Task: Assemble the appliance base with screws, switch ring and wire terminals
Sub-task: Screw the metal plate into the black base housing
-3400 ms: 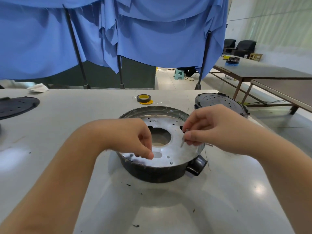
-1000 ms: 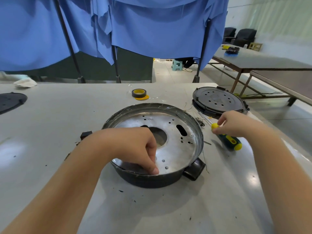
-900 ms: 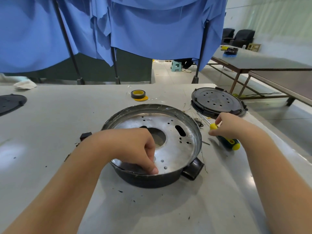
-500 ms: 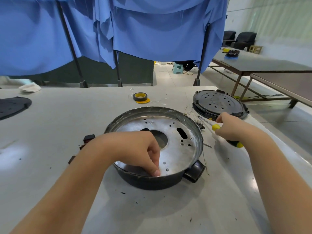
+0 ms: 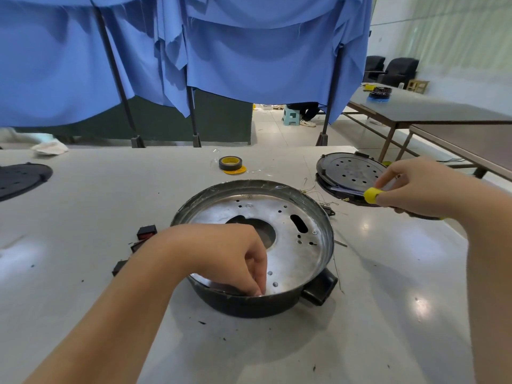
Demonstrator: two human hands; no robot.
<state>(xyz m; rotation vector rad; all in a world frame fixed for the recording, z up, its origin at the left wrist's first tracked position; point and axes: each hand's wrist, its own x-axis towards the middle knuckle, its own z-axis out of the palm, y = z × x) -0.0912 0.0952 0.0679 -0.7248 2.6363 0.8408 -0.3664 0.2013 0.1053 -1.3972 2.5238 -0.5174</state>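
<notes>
At table centre sits the appliance base (image 5: 291,245), its metal plate up. The left hand (image 5: 230,256) reaches in at the rim's 6 o'clock, fingertips curled down onto the plate (what they pinch cannot be told). At 2 o'clock, the right hand (image 5: 412,187) grips a yellow-handled screwdriver (image 5: 372,195) above a black perforated cover (image 5: 350,176).

base plate (image 5: 288,245): shiny bare metal | table (image 5: 110,217): smooth glossy grey | curtain (image 5: 249,56): matt blue cloth
</notes>
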